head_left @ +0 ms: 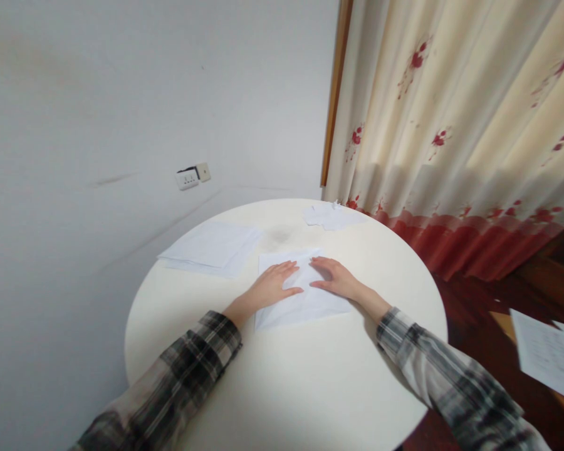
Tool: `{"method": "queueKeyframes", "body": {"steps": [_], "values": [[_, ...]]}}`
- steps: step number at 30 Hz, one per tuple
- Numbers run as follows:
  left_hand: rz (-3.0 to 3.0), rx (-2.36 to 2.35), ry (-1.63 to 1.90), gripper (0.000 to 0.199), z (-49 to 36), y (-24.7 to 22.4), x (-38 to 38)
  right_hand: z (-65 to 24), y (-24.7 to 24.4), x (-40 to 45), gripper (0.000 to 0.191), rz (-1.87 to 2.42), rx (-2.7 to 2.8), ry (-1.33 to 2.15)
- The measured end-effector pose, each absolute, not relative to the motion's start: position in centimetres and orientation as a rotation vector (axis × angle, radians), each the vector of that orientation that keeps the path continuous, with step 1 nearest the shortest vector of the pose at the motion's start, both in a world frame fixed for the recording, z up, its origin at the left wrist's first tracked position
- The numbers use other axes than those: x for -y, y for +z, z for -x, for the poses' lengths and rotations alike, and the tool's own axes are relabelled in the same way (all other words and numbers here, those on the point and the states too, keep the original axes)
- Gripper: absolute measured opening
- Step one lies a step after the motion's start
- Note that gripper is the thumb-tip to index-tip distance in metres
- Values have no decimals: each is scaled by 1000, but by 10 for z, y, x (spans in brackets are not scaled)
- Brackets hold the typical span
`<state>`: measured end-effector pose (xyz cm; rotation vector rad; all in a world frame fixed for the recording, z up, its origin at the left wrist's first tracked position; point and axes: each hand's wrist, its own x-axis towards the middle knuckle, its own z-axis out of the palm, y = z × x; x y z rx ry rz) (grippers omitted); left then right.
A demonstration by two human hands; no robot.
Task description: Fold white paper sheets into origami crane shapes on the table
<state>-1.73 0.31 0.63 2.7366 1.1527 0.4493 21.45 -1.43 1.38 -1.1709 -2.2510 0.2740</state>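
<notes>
A white sheet of paper [305,305] lies on the round white table [282,388], in front of me. My left hand [275,283] rests on the left part of the sheet, palm down, with the thumb apart from the fingers. On the sheet's right part lies my right hand [336,277], its thumb also spread from the fingers. Both thumbs point toward each other, with a small gap of paper between the hands. Neither hand grips anything.
A stack of white paper [211,245] lies at the table's back left. Near the back edge are white paper pieces [331,215]. A wall with a socket [187,180] stands behind, a curtain [432,125] at right. Printed sheets [548,347] lie beyond the table at right.
</notes>
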Motion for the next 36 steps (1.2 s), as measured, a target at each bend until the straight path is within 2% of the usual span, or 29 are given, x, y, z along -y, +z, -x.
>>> {"method": "queueKeyframes", "body": {"steps": [16, 36], "values": [[-2754, -1184, 353, 74, 16, 12, -2, -216, 7, 9, 58, 1181, 2294, 320], [-2722, -1186, 363, 72, 14, 12, -4, -215, 11, 11, 56, 1193, 2309, 316]]}}
